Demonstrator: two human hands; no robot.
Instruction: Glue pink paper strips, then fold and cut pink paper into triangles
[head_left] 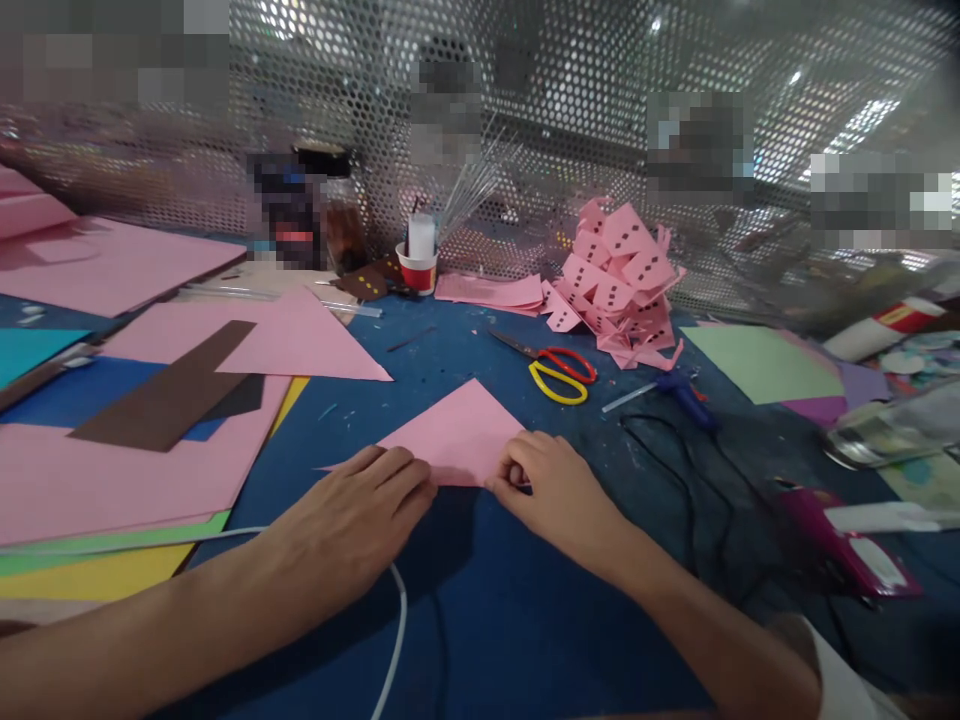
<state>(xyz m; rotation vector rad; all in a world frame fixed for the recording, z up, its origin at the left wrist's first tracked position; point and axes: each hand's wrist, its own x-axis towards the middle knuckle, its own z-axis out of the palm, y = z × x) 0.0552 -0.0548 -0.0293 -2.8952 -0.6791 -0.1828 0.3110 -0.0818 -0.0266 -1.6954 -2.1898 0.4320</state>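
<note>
A pink paper triangle (pixel 466 432) lies on the blue table with its point away from me and its long edge towards me. My left hand (pixel 367 510) is closed on the left part of that near edge, thumb and fingers together. At the right part of the edge, my right hand (pixel 547 480) pinches the paper between thumb and curled fingers. The paper's left tip pokes out behind my left hand. Just beyond the triangle lie scissors (pixel 559 375) with one red and one yellow handle.
To the right are a blue glue gun (pixel 686 400) with a black cord and green paper (pixel 765 362). Dotted pink paper pieces (pixel 622 285) are piled at the back, near a paper cup (pixel 418 270). Coloured sheets and a brown strip (pixel 165 390) cover the left. A white cable (pixel 400 620) runs under my left arm.
</note>
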